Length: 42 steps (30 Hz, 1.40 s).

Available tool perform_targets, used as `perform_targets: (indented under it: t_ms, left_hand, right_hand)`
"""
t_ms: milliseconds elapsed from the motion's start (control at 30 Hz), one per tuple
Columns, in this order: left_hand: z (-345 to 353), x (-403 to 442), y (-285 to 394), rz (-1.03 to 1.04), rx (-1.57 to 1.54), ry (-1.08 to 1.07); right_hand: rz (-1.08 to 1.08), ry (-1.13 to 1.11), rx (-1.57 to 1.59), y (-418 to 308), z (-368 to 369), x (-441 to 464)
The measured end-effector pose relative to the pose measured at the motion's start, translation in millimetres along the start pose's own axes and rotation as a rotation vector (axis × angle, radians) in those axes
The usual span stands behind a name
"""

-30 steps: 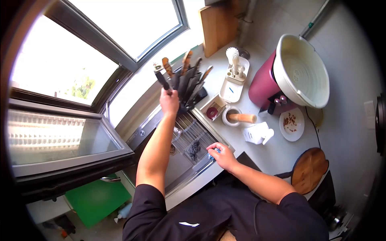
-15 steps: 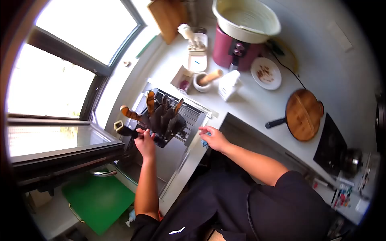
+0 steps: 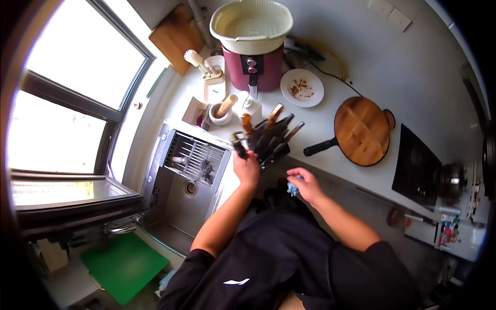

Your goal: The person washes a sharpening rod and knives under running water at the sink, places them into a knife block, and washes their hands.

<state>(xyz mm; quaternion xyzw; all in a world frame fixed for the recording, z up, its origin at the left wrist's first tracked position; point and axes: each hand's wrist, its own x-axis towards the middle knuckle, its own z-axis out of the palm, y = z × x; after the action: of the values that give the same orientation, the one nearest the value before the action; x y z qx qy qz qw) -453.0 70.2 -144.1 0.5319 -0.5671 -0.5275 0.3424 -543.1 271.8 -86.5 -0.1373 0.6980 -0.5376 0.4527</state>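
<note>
My left hand (image 3: 247,169) is closed round a black handle at the left side of a dark knife block (image 3: 268,139) full of knives, some with wooden handles. The block is over the counter's front edge, in front of a white pump bottle (image 3: 249,107). A crumpled blue-and-white cloth (image 3: 294,186) is held in the fingers of my right hand (image 3: 306,185), a little right of the block and below the counter edge.
Left is the sink (image 3: 178,206) with a rack (image 3: 194,155). Behind stand a mortar (image 3: 221,116), a maroon appliance (image 3: 266,70) with a white basin (image 3: 251,31), and a plate (image 3: 310,95). A wood-covered pan (image 3: 361,132) and black hob (image 3: 417,168) are at right.
The knife block in my left hand has moved right, from over the sink to the counter's front edge. My right hand has moved right too, still holding the cloth. The camera view has turned right.
</note>
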Motion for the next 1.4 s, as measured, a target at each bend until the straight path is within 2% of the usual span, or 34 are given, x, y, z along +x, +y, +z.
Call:
perform_targets:
  t_ms: [67, 133, 333, 400, 467, 567, 667, 733, 767, 800, 833, 867, 933, 967, 1000, 1067, 1100, 1133, 1200, 1233, 1267, 1333, 1400]
  left_hand:
    - [34, -3, 1, 0.12, 0.286, -0.001]
    - [65, -7, 13, 0.202, 0.372, -0.005]
    - [132, -9, 21, 0.212, 0.193, 0.003]
    - [133, 2, 18, 0.236, 0.148, -0.158]
    - [123, 13, 14, 0.272, 0.162, -0.316]
    - [78, 12, 12, 0.343, 0.064, -0.3]
    - [-3, 18, 10, 0.057, 0.118, -0.562]
    - [-63, 23, 8, -0.247, -0.248, -0.781]
    - [-89, 19, 7, -0.247, -0.256, -0.774]
    - [-114, 12, 6, -0.261, -0.363, -0.665]
    - [-137, 8, 1, -0.274, -0.468, -0.555]
    - [-158, 11, -3, -0.258, -0.448, -0.391]
    - [-201, 20, -24, -0.365, -0.618, -0.117]
    - [-220, 26, -32, -0.464, -0.667, 0.041]
    - [-238, 26, -34, -0.574, -0.714, 0.2]
    - [-271, 25, -38, -0.661, -0.777, 0.374]
    - [-285, 22, -50, -0.598, -0.728, 0.387]
    - [-295, 18, -58, -0.55, -0.666, 0.399]
    - [-312, 10, -63, -0.542, -0.62, 0.428]
    - [-318, 7, -65, -0.56, -0.635, 0.47]
    - [-322, 3, -67, -0.583, -0.652, 0.513]
    - [-328, -1, -72, -0.588, -0.614, 0.587]
    - [-330, -5, -71, -0.602, -0.629, 0.687]
  right_hand:
    - [-0.013, -0.014, 0.116, -16, -20, -16]
    - [-0.019, -0.026, 0.14, -21, -38, -21]
    - [-0.003, -0.012, 0.272, -45, -66, -17]
    - [-0.028, -0.05, 0.26, -51, -64, -11]
    - [-0.033, -0.079, 0.263, -58, -52, -2]
    - [-0.046, -0.146, 0.268, -54, -18, 21]
    - [-0.118, -0.227, 0.271, -59, 37, 42]
    - [-0.15, -0.257, 0.235, -56, 88, 63]
    - [-0.118, -0.317, 0.217, -72, 121, 59]
    - [-0.085, -0.373, 0.198, -87, 153, 53]
    - [-0.148, -0.478, 0.077, -72, 179, 67]
    - [-0.215, -0.582, -0.045, -60, 204, 83]
    - [-0.45, -0.725, -0.6, -76, 256, 93]
    - [-0.598, -0.64, -0.686, -81, 281, 95]
    - [-0.7, -0.627, -0.606, -79, 307, 119]
    - [-0.777, -0.487, -0.499, -103, 353, 161]
    - [-0.636, -0.442, -0.394, -113, 376, 191]
    - [-0.459, -0.381, -0.482, -151, 396, 201]
    - [-0.662, -0.346, -0.611, -166, 433, 291]
    - [-0.964, -0.333, -0.726, -174, 445, 340]
    - [-1.063, -0.301, -0.97, -192, 456, 379]
    - [-1.193, -0.219, -1.418, -234, 473, 435]
    - [-1.138, -0.193, -1.842, -273, 492, 483]
